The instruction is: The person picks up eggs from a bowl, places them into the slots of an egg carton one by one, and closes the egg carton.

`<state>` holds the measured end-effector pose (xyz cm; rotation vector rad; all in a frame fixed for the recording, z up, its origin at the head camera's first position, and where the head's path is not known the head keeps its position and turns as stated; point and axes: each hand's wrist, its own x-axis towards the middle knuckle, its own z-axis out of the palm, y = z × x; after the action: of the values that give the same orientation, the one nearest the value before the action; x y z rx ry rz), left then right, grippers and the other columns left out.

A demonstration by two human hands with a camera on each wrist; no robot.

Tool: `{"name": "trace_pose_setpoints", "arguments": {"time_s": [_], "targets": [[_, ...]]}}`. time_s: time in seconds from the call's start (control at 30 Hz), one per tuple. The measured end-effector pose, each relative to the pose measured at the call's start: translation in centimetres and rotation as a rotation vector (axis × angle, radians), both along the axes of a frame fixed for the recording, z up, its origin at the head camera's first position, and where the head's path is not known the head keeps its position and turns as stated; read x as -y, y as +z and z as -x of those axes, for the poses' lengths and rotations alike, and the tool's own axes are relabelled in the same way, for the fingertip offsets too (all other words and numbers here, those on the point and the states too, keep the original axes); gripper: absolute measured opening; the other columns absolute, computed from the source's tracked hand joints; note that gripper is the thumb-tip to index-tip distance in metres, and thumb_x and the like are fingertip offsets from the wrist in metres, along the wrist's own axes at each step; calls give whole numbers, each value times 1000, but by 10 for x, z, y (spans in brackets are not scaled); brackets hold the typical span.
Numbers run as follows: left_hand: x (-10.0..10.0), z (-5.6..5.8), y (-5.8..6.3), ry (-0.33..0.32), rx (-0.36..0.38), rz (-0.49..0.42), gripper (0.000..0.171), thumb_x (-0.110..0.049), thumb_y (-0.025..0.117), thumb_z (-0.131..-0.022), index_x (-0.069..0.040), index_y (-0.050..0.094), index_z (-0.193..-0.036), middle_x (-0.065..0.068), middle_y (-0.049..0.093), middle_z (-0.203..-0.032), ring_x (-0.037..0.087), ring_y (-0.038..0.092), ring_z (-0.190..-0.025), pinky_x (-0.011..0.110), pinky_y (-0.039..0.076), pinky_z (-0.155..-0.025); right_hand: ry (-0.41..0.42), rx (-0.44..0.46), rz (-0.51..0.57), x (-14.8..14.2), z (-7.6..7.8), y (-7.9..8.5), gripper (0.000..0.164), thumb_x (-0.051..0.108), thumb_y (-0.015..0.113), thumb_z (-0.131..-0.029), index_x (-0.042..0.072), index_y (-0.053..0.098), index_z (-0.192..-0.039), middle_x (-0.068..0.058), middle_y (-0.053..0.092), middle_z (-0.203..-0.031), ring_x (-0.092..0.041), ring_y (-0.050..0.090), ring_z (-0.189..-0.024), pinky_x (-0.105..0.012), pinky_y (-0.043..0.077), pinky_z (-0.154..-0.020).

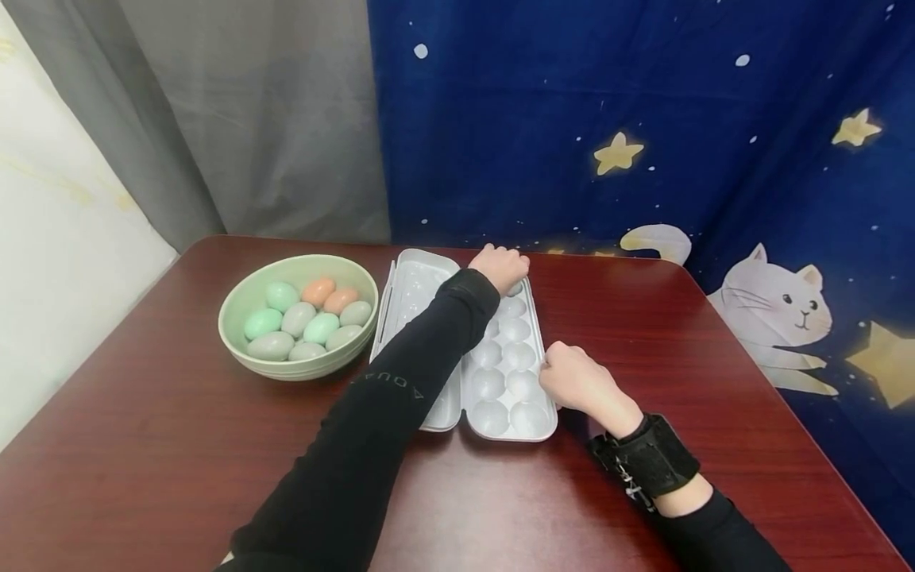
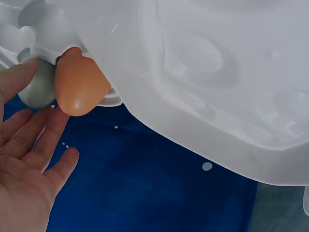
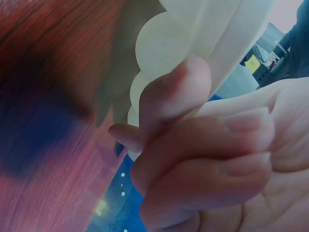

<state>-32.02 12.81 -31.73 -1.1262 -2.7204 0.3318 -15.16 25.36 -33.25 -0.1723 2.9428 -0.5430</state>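
Observation:
An open white plastic egg carton (image 1: 489, 385) lies on the table, its cupped half on the right and its lid (image 1: 445, 405) folded out to the left. At the far end of the cups, my left hand (image 1: 500, 266) pinches a grey-green egg (image 2: 39, 86) between thumb and fingers. An orange egg (image 2: 81, 83) sits in the neighbouring cup, close to the fingertips. My right hand (image 1: 577, 380), fingers curled, grips the carton's near right edge; its thumb is mostly hidden in the right wrist view. Several nearer cups hold no eggs.
A pale green bowl (image 1: 300, 371) with several green, grey and orange eggs stands left of the carton. The dark red table (image 1: 179, 445) ends at a grey and blue curtain (image 1: 515, 119) behind. My left sleeve crosses over the lid.

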Motion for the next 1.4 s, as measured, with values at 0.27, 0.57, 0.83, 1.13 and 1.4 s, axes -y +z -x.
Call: {"name": "trace_pose_setpoints", "arguments": {"time_s": [0.27,0.57,0.83,1.13,1.4], "targets": [[20,-1,18,2,-23,18,33,-6,61,-91,-7,62,-124,12,61,-118,30,58,-108,43,47,-90,12,7,0,5,2,1,23,5,42,-84,9,49,-63,-8,51,-62,-22,51,-57,-37,41,-49],[68,-17,74,4,103,-23,36,-24,67,-90,-6,63,-121,12,58,-117,28,57,-106,44,49,-87,13,27,8,3,1,2,22,6,41,-86,8,51,-66,-9,52,-64,-22,53,-58,-37,42,-50],[151,-38,112,23,219,-221,38,-26,63,-93,-1,64,-122,16,59,-121,29,53,-116,42,42,-98,14,46,24,-9,-3,6,26,6,39,-87,8,50,-63,-7,53,-60,-21,53,-55,-36,41,-49],[256,-66,89,258,204,-300,34,-25,61,-94,-3,64,-119,15,59,-118,33,54,-113,53,45,-89,43,47,44,-5,-2,3,28,6,38,-88,7,53,-64,-4,56,-57,-19,56,-53,-36,45,-50],[301,-95,61,420,247,-398,38,-24,61,-91,2,63,-120,19,62,-118,35,55,-112,56,45,-87,50,42,39,1,0,1,28,6,39,-87,8,53,-63,-3,56,-54,-19,55,-53,-36,44,-49]]}}
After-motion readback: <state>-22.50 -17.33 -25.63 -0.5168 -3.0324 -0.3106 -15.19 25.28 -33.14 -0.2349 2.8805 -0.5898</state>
